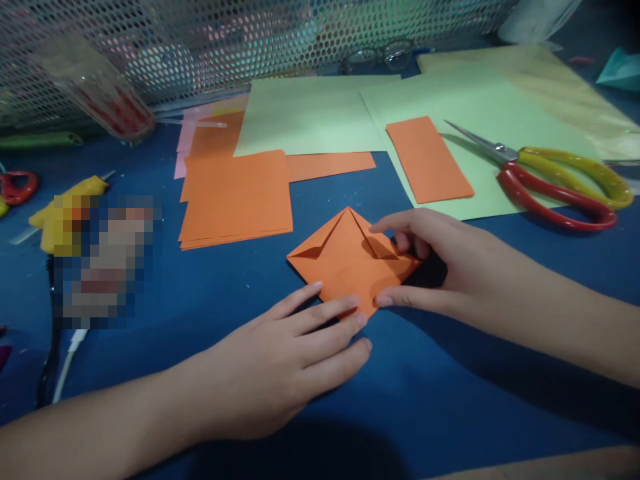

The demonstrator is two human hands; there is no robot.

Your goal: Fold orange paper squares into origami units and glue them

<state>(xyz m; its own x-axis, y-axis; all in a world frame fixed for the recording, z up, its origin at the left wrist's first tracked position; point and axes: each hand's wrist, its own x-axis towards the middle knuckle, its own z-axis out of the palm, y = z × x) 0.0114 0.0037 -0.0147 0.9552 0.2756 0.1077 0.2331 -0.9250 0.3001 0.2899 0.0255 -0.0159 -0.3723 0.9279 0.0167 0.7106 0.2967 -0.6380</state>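
A folded orange paper [345,267] lies diamond-shaped on the blue tabletop, its top point away from me and two creased flaps showing on its upper half. My left hand [305,347] rests with its fingers stretched out, fingertips touching the paper's lower left edge and bottom corner. Over the right corner curves my right hand [435,260]; its index finger touches the upper right edge and its thumb lies by the lower right edge, with a gap between them. The remaining right fingers are curled and partly hidden.
Orange paper squares [240,200] are stacked behind to the left. Light green sheets [320,113] lie at the back, with an orange rectangle [430,160] and red-and-yellow-handled scissors [560,183] on them. A yellow glue gun [75,207] and a blurred-out object [110,267] are at left.
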